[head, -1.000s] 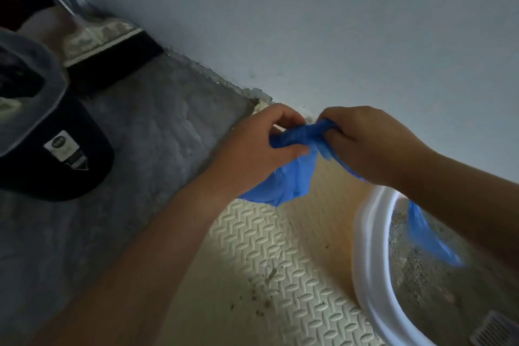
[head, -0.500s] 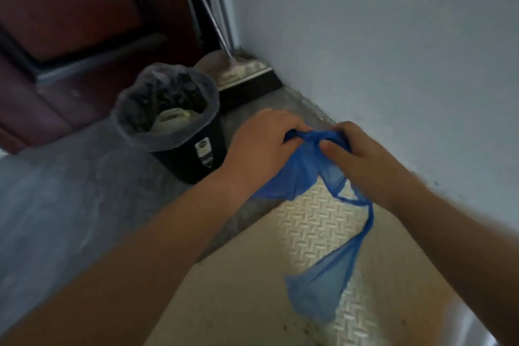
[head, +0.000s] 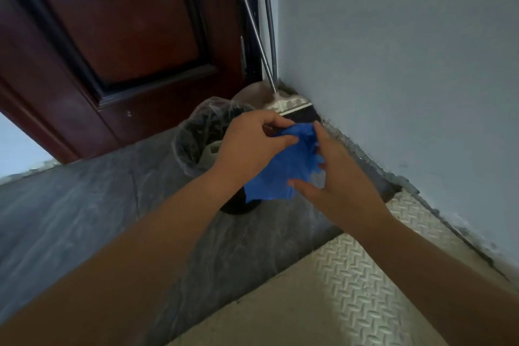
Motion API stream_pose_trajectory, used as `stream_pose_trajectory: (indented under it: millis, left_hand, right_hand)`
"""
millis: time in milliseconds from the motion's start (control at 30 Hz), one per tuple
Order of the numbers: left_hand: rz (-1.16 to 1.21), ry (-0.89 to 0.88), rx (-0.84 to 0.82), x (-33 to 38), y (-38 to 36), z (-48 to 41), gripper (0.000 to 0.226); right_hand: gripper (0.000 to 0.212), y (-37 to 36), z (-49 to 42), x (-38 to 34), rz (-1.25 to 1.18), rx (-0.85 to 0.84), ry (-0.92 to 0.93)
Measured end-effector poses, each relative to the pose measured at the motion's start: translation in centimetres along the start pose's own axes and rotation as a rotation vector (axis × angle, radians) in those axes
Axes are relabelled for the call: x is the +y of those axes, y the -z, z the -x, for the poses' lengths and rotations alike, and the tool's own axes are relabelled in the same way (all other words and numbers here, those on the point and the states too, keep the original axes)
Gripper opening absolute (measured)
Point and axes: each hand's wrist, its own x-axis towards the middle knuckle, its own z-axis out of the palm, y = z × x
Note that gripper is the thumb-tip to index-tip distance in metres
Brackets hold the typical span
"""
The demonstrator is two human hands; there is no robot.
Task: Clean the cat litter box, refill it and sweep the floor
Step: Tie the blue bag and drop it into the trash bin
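A crumpled blue plastic bag [head: 283,168] hangs just above the black trash bin [head: 193,143], which has a clear liner. My left hand [head: 247,149] pinches the bag's upper edge between thumb and fingers. My right hand [head: 337,185] lies against the bag's right side with thumb and forefinger spread; its other fingers are hidden behind the plastic. The bin's right half is hidden behind my hands and the bag. The litter box is out of view.
A broom [head: 292,105] and a dustpan [head: 250,93] stand in the corner behind the bin, their handles [head: 264,45] leaning up the wall. A dark red door [head: 112,36] closes off the left. A cream ridged mat [head: 365,275] covers the floor at lower right.
My view has swung left from the litter box to the bin. Both hands carried the bag over the bin, the bag is now bunched up, and my right hand has spread its fingers.
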Motion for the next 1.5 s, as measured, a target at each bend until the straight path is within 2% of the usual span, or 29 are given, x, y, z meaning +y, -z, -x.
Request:
stream_pose_trajectory:
  millis: [167,400,600,767,1000,1067,1167,1233,1300,1500]
  left_hand:
    - [0.190,0.050,0.010,-0.9,2.0,-0.9,0.018]
    - [0.179,-0.062,-0.020,-2.2,5.6,-3.0,0.024]
    - [0.111,-0.116,-0.070,-5.0,9.7,-4.5,0.024]
    - [-0.077,-0.081,-0.027,-10.1,10.6,-5.4,0.025]
    - [-0.151,-0.139,0.165,-14.8,10.3,-6.3,0.022]
    - [-0.173,-0.132,0.186,-16.3,10.2,-6.4,0.021]
    - [-0.221,-0.007,0.137,-19.4,9.3,-5.6,0.014]
    - [-0.293,0.126,0.053,-21.7,8.5,-4.7,0.012]
    - [-0.338,0.205,0.006,-23.3,7.7,-3.8,0.014]
    - [-0.390,0.176,-0.098,-23.2,5.7,-3.8,0.021]
  right_hand:
    - [0.069,-1.8,-2.7,-2.3,-0.086,0.066,-0.030]
    - [0.030,-3.8,-6.9,-4.5,-0.253,0.265,-0.048]
    - [0.027,-7.0,-11.5,-6.3,-0.316,0.286,0.051]
    - [0.029,-10.1,-14.9,-5.4,-0.210,0.175,0.053]
    - [0.028,-13.7,-19.2,-4.2,-0.159,0.112,0.123]
    - [0.025,-14.4,-20.3,-3.7,-0.103,0.022,0.149]
    - [0.022,-15.5,-21.2,-2.3,0.149,-0.218,0.115]
    - [0.023,-16.3,-21.2,-1.2,0.353,-0.274,0.114]
    - [0.028,-16.9,-21.0,-0.4,0.405,-0.291,0.109]
    - [0.046,-18.0,-20.5,1.2,0.597,-0.501,0.056]
